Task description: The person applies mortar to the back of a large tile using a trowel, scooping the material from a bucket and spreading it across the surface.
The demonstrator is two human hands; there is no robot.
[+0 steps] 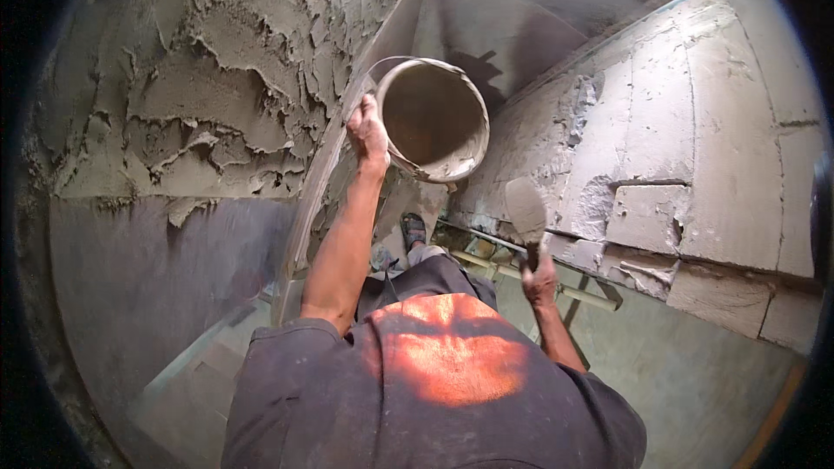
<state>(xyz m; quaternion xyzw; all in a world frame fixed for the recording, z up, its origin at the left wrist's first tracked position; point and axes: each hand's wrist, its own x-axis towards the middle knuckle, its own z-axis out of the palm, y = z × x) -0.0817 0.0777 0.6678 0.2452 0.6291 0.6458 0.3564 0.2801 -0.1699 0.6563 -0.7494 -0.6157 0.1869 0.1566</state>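
My left hand [370, 132] is closed on the rim of a mortar-smeared bucket [476, 155], whose thin wire handle [395, 58] arcs over the far side. The bucket is tipped so that its mouth faces me; its inside is dark and coated, and how much it holds I cannot make out. Lower on the right, my right hand [540, 282] grips a trowel [526, 210] by the handle, its rounded, mortar-covered blade pointing up and away. Beyond my left arm, thick rough mortar [217, 78] covers the upper part of the left wall.
The lower left wall [165, 252] is smooth and grey. On the right stands a wall of large pale blocks [721, 148] with open joints and broken edges. A pale pipe [591, 299] runs low along its foot. My sandalled foot [413, 230] shows below the bucket.
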